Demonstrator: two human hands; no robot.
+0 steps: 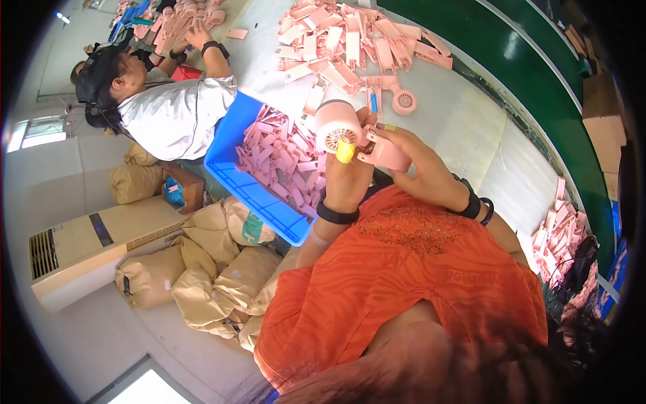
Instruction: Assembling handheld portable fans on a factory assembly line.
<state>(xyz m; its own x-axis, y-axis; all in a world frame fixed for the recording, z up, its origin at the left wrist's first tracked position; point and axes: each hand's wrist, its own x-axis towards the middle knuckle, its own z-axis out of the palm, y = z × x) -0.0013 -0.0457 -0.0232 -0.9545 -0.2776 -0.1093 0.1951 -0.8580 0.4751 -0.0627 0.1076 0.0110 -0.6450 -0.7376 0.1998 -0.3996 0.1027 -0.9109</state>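
Observation:
My left hand point(351, 176) is closed around a pink fan head point(334, 121) with a round grille, held above the table. A yellow cover wraps its thumb, which presses by the grille. In my right hand point(429, 168) is a curved pink plastic shell point(388, 154) with small prongs at one end, right beside the fan head. Whether the two parts touch is hard to see. Just beyond my hands lies another pink fan point(404, 102) with a round grille, next to a pink piece that has a blue strip point(373, 103) on it.
Pink plastic housings point(350, 47) are heaped on the pale table point(471, 128). At left, a blue crate point(266, 209) holds many pink pieces. Another pink pile point(562, 232) lies at right. A co-worker in white point(178, 111) handles parts at far left. Brown sacks point(215, 269) stand lower left.

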